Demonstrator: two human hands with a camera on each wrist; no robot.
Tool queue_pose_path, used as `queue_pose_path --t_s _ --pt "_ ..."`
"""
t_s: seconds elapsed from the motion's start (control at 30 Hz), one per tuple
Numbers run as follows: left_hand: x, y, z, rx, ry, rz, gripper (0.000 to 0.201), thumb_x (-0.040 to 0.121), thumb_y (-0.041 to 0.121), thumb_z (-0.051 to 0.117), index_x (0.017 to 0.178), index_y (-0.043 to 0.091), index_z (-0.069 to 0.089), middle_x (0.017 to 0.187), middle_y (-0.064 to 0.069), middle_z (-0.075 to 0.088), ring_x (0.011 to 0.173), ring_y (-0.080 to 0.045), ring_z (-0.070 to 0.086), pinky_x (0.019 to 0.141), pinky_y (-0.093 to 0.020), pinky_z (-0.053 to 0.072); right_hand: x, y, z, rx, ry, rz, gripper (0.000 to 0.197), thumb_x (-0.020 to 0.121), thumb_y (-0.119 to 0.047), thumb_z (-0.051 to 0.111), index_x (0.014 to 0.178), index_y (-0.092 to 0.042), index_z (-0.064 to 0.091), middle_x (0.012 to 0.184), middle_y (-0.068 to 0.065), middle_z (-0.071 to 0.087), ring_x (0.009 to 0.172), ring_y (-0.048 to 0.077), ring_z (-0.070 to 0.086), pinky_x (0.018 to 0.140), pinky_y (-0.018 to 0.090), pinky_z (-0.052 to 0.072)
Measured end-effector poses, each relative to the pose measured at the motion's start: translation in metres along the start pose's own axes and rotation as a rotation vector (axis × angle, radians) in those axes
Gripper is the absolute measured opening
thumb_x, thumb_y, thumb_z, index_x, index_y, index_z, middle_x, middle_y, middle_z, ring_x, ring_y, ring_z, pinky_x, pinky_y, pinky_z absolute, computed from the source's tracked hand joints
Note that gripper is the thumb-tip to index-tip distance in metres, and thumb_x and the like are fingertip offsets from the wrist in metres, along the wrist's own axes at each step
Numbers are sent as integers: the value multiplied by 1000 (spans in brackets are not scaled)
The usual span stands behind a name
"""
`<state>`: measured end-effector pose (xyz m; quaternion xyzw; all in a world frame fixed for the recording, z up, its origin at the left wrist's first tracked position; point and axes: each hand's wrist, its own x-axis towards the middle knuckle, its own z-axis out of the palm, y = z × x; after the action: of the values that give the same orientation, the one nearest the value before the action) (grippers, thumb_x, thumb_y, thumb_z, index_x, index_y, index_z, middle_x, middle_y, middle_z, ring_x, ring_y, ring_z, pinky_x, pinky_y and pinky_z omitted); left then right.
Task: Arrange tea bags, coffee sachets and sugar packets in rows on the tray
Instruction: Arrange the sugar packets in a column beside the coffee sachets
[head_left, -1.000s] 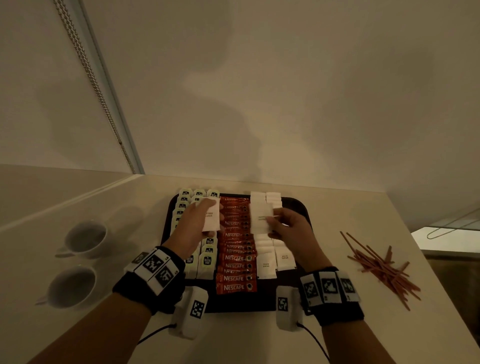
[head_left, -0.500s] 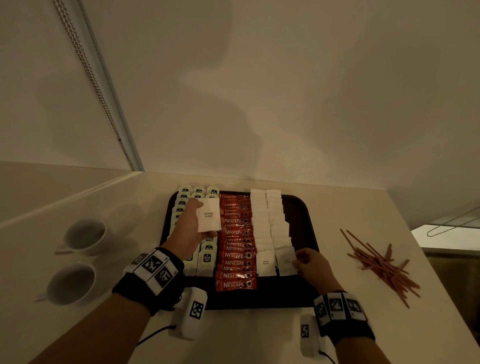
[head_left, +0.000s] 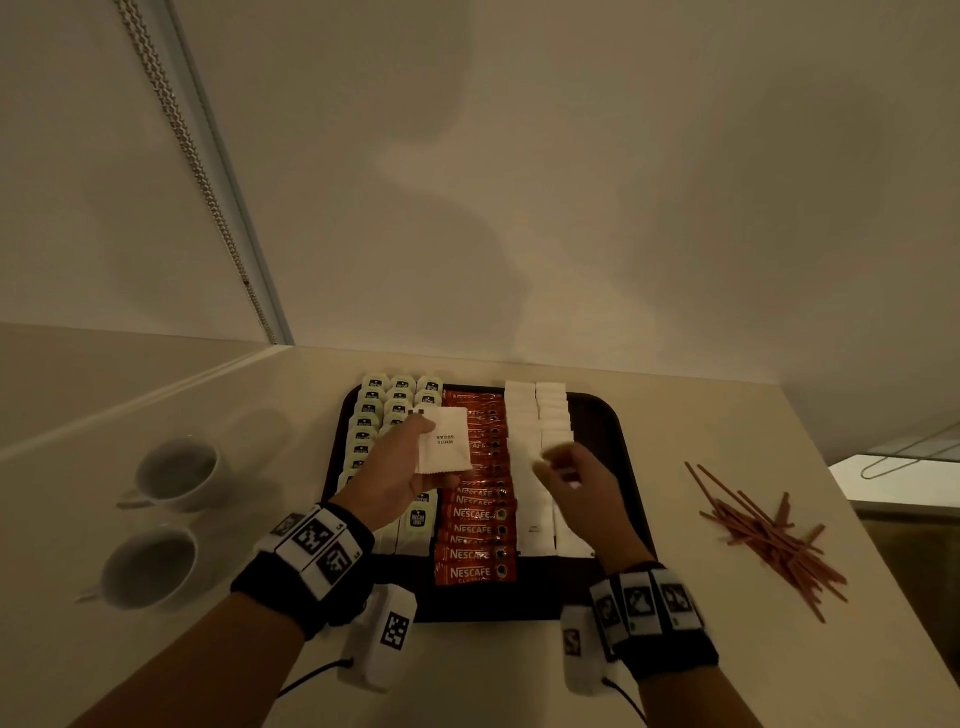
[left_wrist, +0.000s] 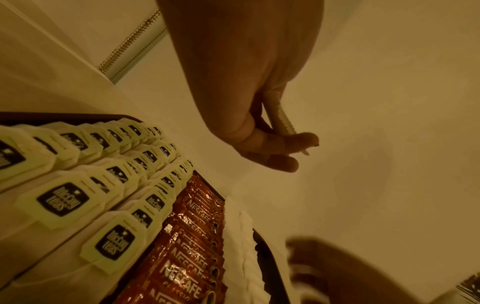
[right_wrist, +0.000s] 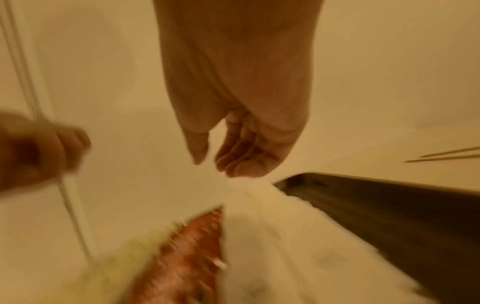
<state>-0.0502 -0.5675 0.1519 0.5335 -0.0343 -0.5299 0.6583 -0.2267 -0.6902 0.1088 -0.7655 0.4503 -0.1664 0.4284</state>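
A dark tray (head_left: 608, 431) on the counter holds rows of pale green tea bags (head_left: 371, 410), red Nescafe coffee sachets (head_left: 475, 530) and white sugar packets (head_left: 537, 410). My left hand (head_left: 400, 467) hovers above the tea bags and pinches a small stack of white sugar packets (head_left: 444, 441) between thumb and fingers; the left wrist view shows the stack (left_wrist: 281, 117) edge-on in that hand (left_wrist: 259, 127). My right hand (head_left: 566, 467) is blurred above the sugar rows, fingers relaxed and empty, as the right wrist view shows (right_wrist: 233, 152).
Two white cups (head_left: 176, 473) (head_left: 150, 566) stand on the counter left of the tray. A loose pile of reddish stir sticks (head_left: 763, 530) lies to the right. The wall rises right behind the tray, and the counter's right edge drops off past the sticks.
My right hand laid a sugar packet at the near end of the right row, then rose back up toward the left hand. The left hand kept holding its stack almost still.
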Motion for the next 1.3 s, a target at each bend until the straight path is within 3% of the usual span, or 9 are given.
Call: queue_pose_path --t_s 0.07,0.17,0.33,0.53,0.6,0.73,0.93,1.07,1.3 --pt "0 -2 3 68 -20 -26 13 98 13 42 101 9 53 90 -14 61 74 -25 62 43 -26 53 4 -40 3 210 -130 -98 22 89 -31 61 109 -22 58 98 -7 63 91 7 61 76 22 52" --pt "-1 -3 6 194 -47 9 15 96 15 48 109 10 53 102 -16 61 86 -24 62 47 -23 53 16 -72 11 174 -234 -181 26 88 -27 63 114 -22 61 99 -4 64 95 12 63 80 31 56" --pt "-1 4 2 319 -98 161 22 87 2 61 101 19 57 95 -9 68 75 -17 68 54 -21 54 25 -77 14 211 -121 -132 8 89 -15 61 95 -12 65 97 4 66 95 24 64 80 39 57" --pt "3 10 -5 336 1 310 21 82 1 67 98 11 60 91 -7 70 76 -13 70 55 -24 55 9 -75 4 287 -383 -63 22 86 -11 64 104 -15 53 105 6 65 91 25 68 74 37 59" --pt "4 10 -2 414 2 315 20 81 3 68 98 11 61 87 -5 68 70 -9 68 49 -19 50 7 -77 4 263 -342 -89 14 89 -18 61 102 -16 57 101 5 67 88 24 68 71 37 58" --pt "5 9 3 462 -22 313 8 86 11 64 93 12 62 83 -6 67 66 -13 63 46 -18 46 7 -67 -3 224 -226 -107 2 89 -16 61 87 -15 60 97 9 66 82 12 64 59 18 52" --pt "2 4 -9 175 44 176 18 98 22 39 93 15 55 61 -8 67 46 -19 57 36 -19 37 -12 4 -17 91 -149 180 7 87 -14 63 88 -16 56 94 3 65 77 10 62 57 15 48" --pt "1 -1 -16 123 58 128 18 98 22 37 95 16 53 58 -6 67 44 -17 57 37 -18 36 -30 52 -7 65 -124 341 12 86 -13 65 94 -16 56 101 6 62 87 16 63 65 22 54" --pt "-2 -1 -19 42 32 63 32 98 29 25 98 14 54 57 -10 66 42 -19 56 34 -15 31 -31 70 15 72 -92 360 15 84 -15 68 94 -16 57 98 2 61 92 19 61 81 34 56"
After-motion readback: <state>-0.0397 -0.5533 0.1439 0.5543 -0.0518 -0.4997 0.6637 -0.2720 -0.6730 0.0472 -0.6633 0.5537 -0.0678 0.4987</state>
